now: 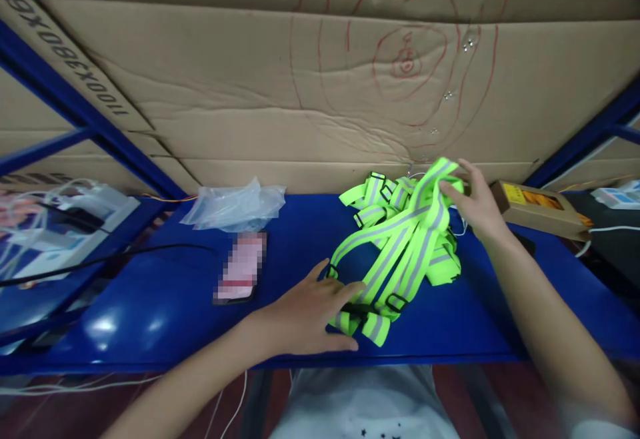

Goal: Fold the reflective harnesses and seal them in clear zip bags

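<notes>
Neon-yellow reflective straps [400,246] with grey stripes and black buckles lie in a loose heap on the blue table [170,279]. My right hand [470,199] pinches the upper end of the straps and lifts it above the heap. At the lower left end of the straps lies my left hand [315,309], its fingers spread and touching the strap ends near a black buckle. Part of the strap under the left fingers is hidden.
Left of the straps are a phone [241,269] and clear plastic bags [237,206]. A cardboard box with a yellow label [540,209] stands at the right. Behind rises a cardboard panel [225,92] with red rings. Cables and white power strips [75,246] crowd the far left.
</notes>
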Available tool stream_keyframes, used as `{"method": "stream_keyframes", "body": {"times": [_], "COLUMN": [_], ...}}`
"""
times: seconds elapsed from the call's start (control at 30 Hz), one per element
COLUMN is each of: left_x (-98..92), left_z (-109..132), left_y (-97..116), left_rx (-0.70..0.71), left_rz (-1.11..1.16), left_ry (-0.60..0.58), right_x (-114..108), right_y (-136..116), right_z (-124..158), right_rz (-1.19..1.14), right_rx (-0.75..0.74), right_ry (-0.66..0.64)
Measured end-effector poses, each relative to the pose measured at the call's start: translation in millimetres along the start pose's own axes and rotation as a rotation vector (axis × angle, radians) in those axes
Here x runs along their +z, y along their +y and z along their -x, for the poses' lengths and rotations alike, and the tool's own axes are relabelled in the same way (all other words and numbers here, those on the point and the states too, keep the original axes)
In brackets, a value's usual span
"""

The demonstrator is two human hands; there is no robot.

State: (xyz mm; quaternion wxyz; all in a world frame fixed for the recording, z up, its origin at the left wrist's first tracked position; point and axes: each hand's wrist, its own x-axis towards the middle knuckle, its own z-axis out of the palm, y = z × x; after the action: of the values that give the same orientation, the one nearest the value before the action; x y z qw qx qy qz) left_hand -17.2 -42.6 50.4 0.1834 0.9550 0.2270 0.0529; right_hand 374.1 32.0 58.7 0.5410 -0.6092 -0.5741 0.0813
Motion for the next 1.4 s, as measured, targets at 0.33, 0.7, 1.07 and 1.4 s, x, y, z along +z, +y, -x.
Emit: {"method": "stream_keyframes", "body": {"times": [0.33, 0.7, 1.07, 1.4], "left_x": [27.5, 29.4, 26.9, 30.6], "left_z": [11.3, -3.2, -22.1, -30.0], "left_y": [0.5, 15.6, 5.8, 18.5], "left_rx": [0.052, 0.064, -0.149, -0.1], "left_rz": [-0.265, -0.123, 0.247, -0.287], "left_ry": [0.253, 0.243, 0.193, 0.111], "right_x": [22.4, 47.3, 49.5, 50.9], "right_y": [-119.6, -93.7, -95.0, -98.2], "right_z": [159.8, 193.8, 194.1, 199.1], "right_rz": [0.257, 0.212, 0.426, 0.59], "right_rx": [-0.44, -0.257, -0.528, -0.551], "right_ry": [-0.73, -0.679, -0.664, -0.593]}}
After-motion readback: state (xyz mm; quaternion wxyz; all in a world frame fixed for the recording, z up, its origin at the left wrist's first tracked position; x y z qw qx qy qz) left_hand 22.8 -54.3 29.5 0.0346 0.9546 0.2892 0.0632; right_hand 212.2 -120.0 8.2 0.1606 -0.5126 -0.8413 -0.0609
